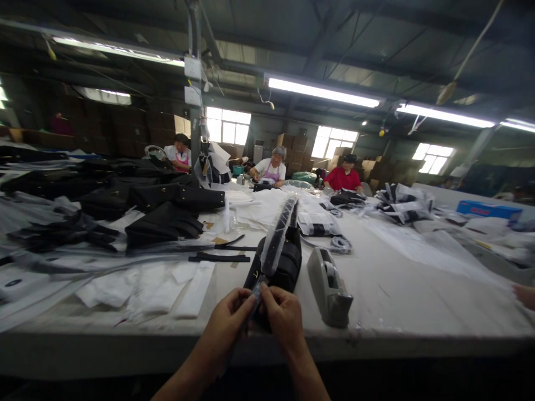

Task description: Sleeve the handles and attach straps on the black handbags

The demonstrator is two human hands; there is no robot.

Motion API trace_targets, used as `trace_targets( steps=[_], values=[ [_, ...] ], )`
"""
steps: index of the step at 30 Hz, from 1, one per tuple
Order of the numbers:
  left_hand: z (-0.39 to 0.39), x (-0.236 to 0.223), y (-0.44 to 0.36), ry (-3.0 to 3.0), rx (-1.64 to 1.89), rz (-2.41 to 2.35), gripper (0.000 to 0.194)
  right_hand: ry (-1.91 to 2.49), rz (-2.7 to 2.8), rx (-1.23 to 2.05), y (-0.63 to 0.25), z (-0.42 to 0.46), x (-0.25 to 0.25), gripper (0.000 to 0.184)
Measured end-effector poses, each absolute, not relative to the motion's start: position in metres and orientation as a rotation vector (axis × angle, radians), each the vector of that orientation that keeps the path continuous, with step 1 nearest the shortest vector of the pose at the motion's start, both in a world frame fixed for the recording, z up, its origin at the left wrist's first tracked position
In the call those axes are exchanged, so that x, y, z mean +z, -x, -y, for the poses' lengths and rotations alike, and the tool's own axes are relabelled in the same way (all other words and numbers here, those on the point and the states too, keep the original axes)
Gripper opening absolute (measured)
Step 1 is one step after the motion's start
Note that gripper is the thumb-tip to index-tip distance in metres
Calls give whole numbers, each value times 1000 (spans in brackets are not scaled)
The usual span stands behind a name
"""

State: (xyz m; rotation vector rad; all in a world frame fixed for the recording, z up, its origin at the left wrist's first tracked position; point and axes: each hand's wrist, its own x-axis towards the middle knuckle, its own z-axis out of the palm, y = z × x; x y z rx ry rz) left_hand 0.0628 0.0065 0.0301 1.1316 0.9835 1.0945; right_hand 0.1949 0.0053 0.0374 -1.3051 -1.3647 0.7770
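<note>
A black bag [295, 259] stands on the table in front of me, with a strip wrapped in cloudy plastic [276, 242] rising over its top. At the bag's near end my left hand [229, 318] is closed, thumb and fingers pinching a piece of clear plastic wrap [258, 288]. My right hand [285, 316] pinches the same wrap from the other side, its thumb close to the left one. What lies under the wrap between the fingertips is hard to make out. Just right of the bag sits a grey tape dispenser [330, 289].
Black bags [175, 196] and dark straps are piled on the left, beside white paper sheets [146, 287]. A wrapped packet [317, 224] lies beyond the dispenser. A blue box [489, 209] is far right. Co-workers sit across the table; another person's hand [525, 296] shows at the right edge.
</note>
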Motion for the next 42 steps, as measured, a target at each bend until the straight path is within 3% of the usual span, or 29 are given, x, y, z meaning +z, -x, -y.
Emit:
trace_targets(
  steps=[4,7,9,13,18,26,36,42],
  values=[
    [-5,24,-66,-1013,1067,-1035,46,1393,1314,569,-224,9,43,44],
    [-5,21,-63,-1015,1109,-1066,50,1518,1159,222,-279,12,48,34],
    [-5,20,-63,-1008,1127,-1073,51,1635,1101,55,-322,6,48,46],
    [-4,15,-66,-985,1105,-1060,54,1833,1047,371,-385,-13,37,56],
    [-4,15,-69,-973,1114,-1060,53,1758,989,659,-395,-20,33,67],
    [-5,16,-72,-931,1147,-1081,52,1501,859,732,-376,3,58,54],
    [-9,10,-68,-922,1111,-1073,54,1335,387,960,-370,20,-9,55],
    [-8,10,-66,-955,1116,-1041,49,1328,371,972,-351,24,-20,53]
  ],
)
